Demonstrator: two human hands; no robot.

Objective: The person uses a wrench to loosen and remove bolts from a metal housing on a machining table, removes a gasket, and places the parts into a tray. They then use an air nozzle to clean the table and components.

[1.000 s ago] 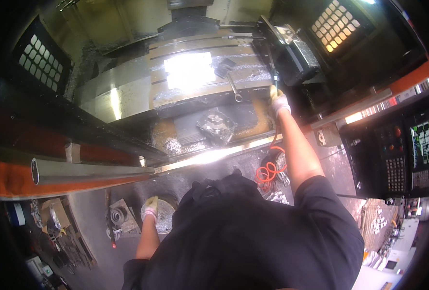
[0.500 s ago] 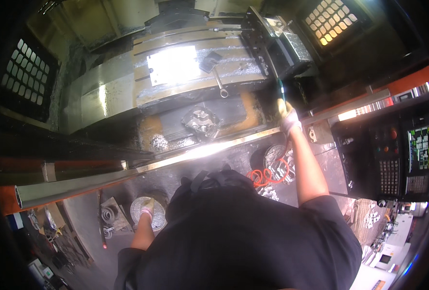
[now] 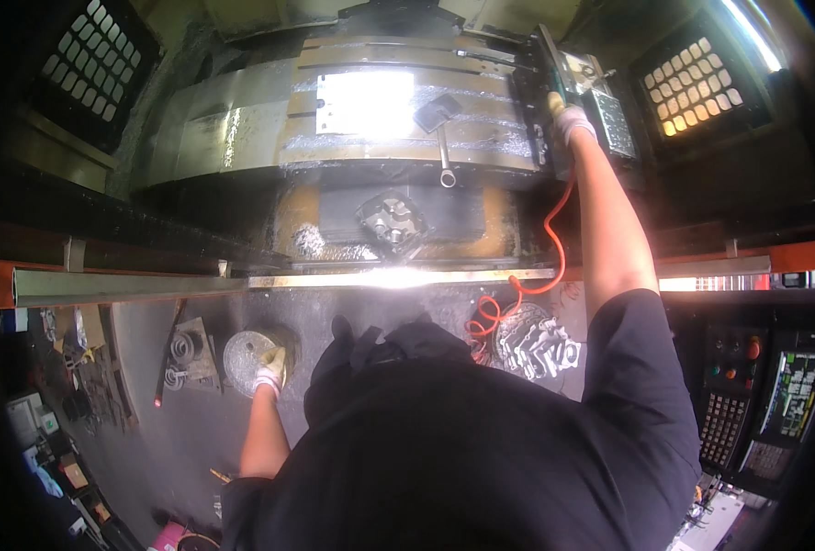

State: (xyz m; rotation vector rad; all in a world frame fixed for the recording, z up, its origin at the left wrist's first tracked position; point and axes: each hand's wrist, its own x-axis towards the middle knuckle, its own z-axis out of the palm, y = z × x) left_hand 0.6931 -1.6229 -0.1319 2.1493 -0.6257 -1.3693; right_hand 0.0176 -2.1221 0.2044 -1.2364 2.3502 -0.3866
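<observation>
My right hand [image 3: 568, 121], in a pale glove, is closed around an air blow gun [image 3: 559, 99]; the grip mostly hides its body. An orange coiled hose [image 3: 554, 220] hangs from it. The hand reaches over the right end of the slotted machine table [image 3: 334, 151], beside a dark block-shaped fixture [image 3: 607, 119]. On the table lie a bright, glaring flat plate [image 3: 363, 103] and a wrench-like tool with a ring end [image 3: 446, 161]. My left hand [image 3: 271, 370], also gloved, hangs low with loose fingers over a round metal-coloured container [image 3: 242, 358], apparently holding nothing.
A metal sill [image 3: 334, 279] crosses between me and the machine. Below the table lies a dark piece with metal parts [image 3: 392, 222]. Silvery parts [image 3: 540, 347] fill a round container on the floor. A control panel [image 3: 747, 395] stands at the right.
My right hand has moved farther in, over the table's right end, with the blow gun, and the hose is stretched upward. The view has turned; my left hand stays low by the container.
</observation>
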